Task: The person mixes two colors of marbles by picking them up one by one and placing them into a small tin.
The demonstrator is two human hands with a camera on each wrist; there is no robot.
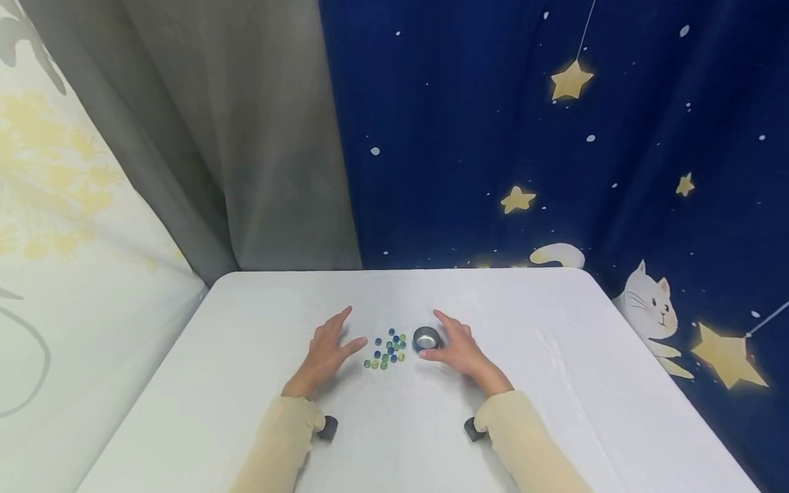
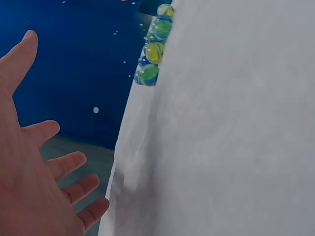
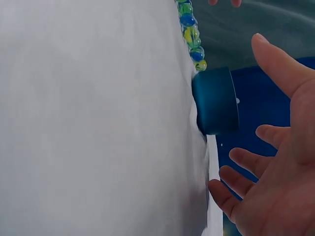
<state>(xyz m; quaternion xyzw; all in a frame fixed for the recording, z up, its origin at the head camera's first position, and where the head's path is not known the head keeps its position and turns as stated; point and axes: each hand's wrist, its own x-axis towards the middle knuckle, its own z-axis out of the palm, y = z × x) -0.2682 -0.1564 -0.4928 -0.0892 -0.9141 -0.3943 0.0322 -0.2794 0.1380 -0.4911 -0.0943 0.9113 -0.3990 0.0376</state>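
Several blue, green and yellow glass marbles [image 1: 390, 350] lie in a loose group on the white table. Just to their right stands a small round metal cup [image 1: 426, 339], its opening facing up; from the side, in the right wrist view, the cup [image 3: 215, 102] looks blue-teal. My left hand [image 1: 329, 350] is spread to the left of the marbles, holding nothing. On the other side my right hand [image 1: 457, 346] is spread beside the cup, its thumb overlapping the cup's near rim in the head view. In the left wrist view the marbles [image 2: 153, 51] sit beyond the left thumb.
The white tabletop [image 1: 246, 329] has rounded far corners. Behind it hang a grey curtain [image 1: 277, 137] and a dark blue curtain [image 1: 444, 137] printed with stars and a white cat. A pale patterned cloth [image 1: 74, 239] borders the left side. Dark wrist cameras stick out from both sleeves.
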